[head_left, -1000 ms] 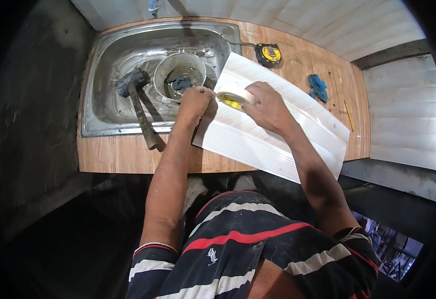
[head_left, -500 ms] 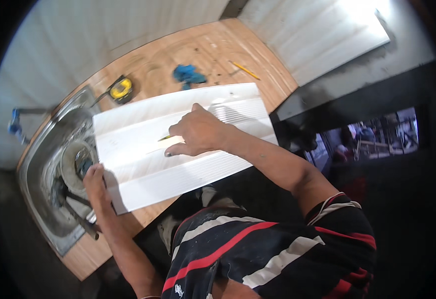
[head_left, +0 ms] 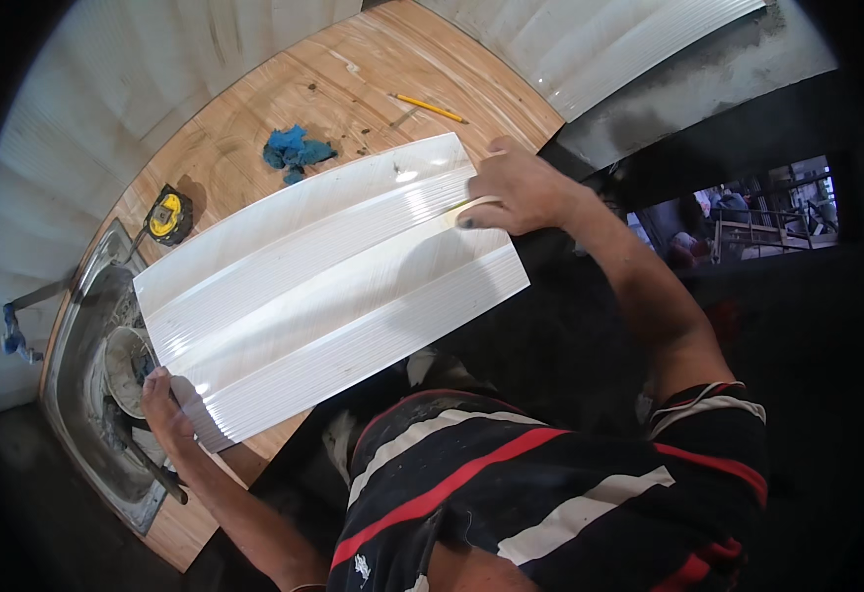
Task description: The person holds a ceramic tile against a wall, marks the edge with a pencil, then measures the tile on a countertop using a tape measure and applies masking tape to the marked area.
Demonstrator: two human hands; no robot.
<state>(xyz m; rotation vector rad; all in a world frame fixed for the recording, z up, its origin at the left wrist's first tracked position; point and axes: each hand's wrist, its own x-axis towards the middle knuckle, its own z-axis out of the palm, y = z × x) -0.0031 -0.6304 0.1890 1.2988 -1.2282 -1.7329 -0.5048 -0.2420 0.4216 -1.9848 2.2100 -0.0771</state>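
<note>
A glossy white wall tile (head_left: 313,266) with ribbed bands lies slanted across the counter in front of me. My left hand (head_left: 165,407) grips its lower left corner beside the sink, thumb on the face and the other fingers mostly hidden. At the tile's right end is my right hand (head_left: 521,189), its fingers closed on a slim yellow pencil (head_left: 459,209) that mostly disappears under them. The pencil's front end is close to the tile's surface; whether it touches I cannot tell.
Beyond the tile, the wood-look counter (head_left: 254,94) bears a yellow-and-black tape measure (head_left: 167,215), a crumpled blue cloth (head_left: 296,150) and another yellow pencil (head_left: 429,107). To the left, a steel sink (head_left: 62,395) holds a dirty bucket (head_left: 124,370). A blue-handled tap (head_left: 15,335) juts from the wall.
My right hand has moved from the tile's middle to its right end with the pencil. My left hand and the tile's left corner appear slightly lower and farther left, along with the counter items.
</note>
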